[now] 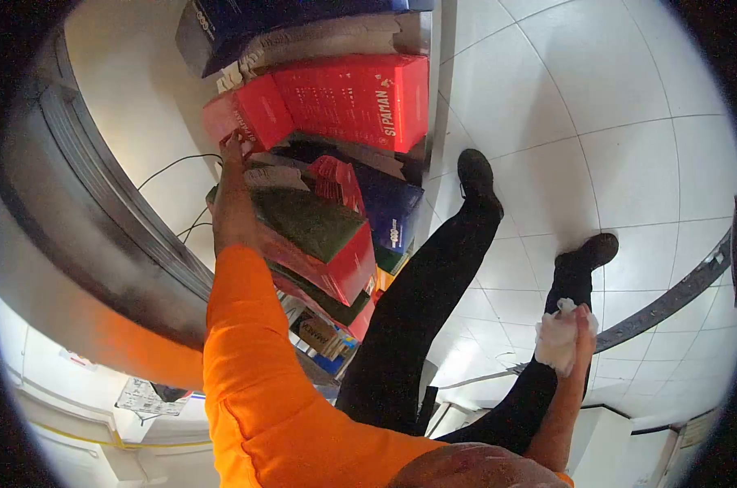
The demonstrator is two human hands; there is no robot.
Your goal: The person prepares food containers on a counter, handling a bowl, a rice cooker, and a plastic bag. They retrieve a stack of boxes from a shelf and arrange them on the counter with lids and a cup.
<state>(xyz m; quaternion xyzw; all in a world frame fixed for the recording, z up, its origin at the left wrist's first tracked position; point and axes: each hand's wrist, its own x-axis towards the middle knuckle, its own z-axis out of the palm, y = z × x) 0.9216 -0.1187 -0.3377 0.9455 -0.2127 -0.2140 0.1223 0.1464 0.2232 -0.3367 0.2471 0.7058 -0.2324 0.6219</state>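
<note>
My left hand (pixel 231 175) reaches out to the near end of a red box file (pixel 348 98) lettered "SI PAMAN". Its fingers are bent against the red cardboard and look closed on its edge. Just beside that wrist lies a stack of red and dark green box files (pixel 315 220), some with papers in them. Down at the right, my right hand (pixel 584 333) is closed around a crumpled white cloth (pixel 557 337), held above the floor near my leg.
Dark blue box files (pixel 389 207) and grey paper bundles (pixel 328 41) fill the same row. A curved metal-edged surface (pixel 100 171) runs along the left, with thin black cables (pixel 169 167) by it. White floor tiles (pixel 539 163) lie under my black shoes (pixel 476 172).
</note>
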